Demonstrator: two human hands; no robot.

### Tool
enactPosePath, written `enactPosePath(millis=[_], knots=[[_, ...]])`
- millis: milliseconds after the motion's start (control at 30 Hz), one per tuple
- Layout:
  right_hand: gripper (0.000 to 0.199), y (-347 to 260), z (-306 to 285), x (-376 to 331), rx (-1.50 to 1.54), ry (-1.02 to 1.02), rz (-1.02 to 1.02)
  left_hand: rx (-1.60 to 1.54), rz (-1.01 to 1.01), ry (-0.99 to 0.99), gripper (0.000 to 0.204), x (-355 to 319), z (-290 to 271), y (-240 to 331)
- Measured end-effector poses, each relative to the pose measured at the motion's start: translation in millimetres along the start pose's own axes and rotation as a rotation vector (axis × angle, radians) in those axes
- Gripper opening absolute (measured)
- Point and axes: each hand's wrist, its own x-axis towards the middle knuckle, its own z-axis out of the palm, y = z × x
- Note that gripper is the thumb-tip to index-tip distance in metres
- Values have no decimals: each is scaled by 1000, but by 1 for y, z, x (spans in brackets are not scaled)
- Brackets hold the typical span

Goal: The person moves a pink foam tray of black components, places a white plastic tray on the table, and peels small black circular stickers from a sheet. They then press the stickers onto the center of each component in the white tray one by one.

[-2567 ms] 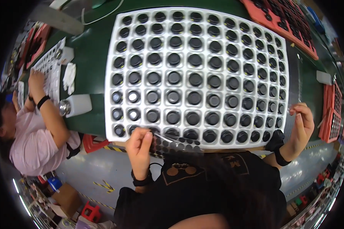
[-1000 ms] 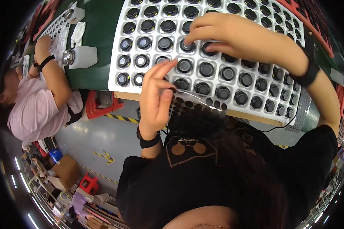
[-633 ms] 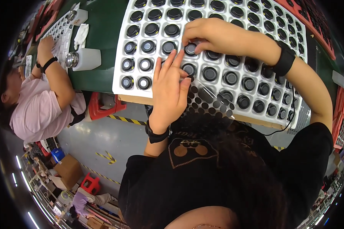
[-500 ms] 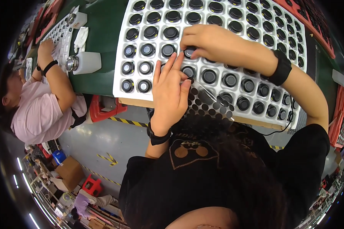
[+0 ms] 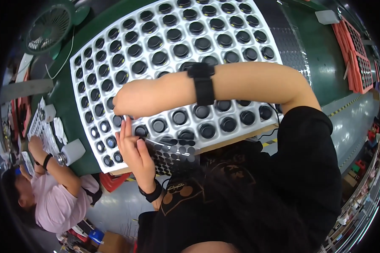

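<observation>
A large white moulded tray [image 5: 100, 149] holds rows of black round caps [image 5: 180, 50]. Bent over the tray's left part, my right hand [image 5: 135, 99] has its fingers curled down at a cap [image 5: 117, 121]; the fingertips are mostly hidden, and what they pinch does not show. Just below it, my left hand [image 5: 135, 156] reaches over the tray's near edge, its long fingers extended beside the same cap. Between its thumb and fingers it holds a clear sheet of black round stickers [image 5: 169, 156], which hangs over the near edge.
A co-worker [image 5: 61, 196] sits at the left near another tray, a white bottle [image 5: 74, 151] and a crumpled white cloth [image 5: 60, 130]. A green fan [image 5: 50, 27] stands at the far left. More sticker sheets [image 5: 289, 40] lie right of the tray; red trays [image 5: 354, 59] are stacked farther right.
My view has turned, so the tray appears rotated and the fan now shows. The right hand has come closer to the left hand's fingertips. The sticker sheet stays in my left hand.
</observation>
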Motion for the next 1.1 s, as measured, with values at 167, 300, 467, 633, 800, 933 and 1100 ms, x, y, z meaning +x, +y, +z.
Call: enactPosePath(millis=[167, 300, 467, 633, 800, 933, 1100], knots=[[12, 1, 4, -4, 40, 68, -16, 35, -49, 3, 19, -4, 5, -1], [16, -12, 2, -1, 48, -46, 10, 42, -136, 37, 23, -19, 5, -11], [26, -17, -9, 0, -40, -223, -12, -70, -253, 176, 23, -16, 19, -6], [30, -14, 5, 16, 54, -266, 113, -63, -296, 163, 29, -22, 14, -10], [30, -24, 15, 29, 50, -245, 175, -18, -259, 156, 28, -21, 12, -11], [17, -23, -12, 4, 216, -236, 106, 100, -253, 161, 24, -29, 7, -11], [6, 4, -10, -27, 192, 356, -102, 127, -85, 160, 10, -3, 14, 1]])
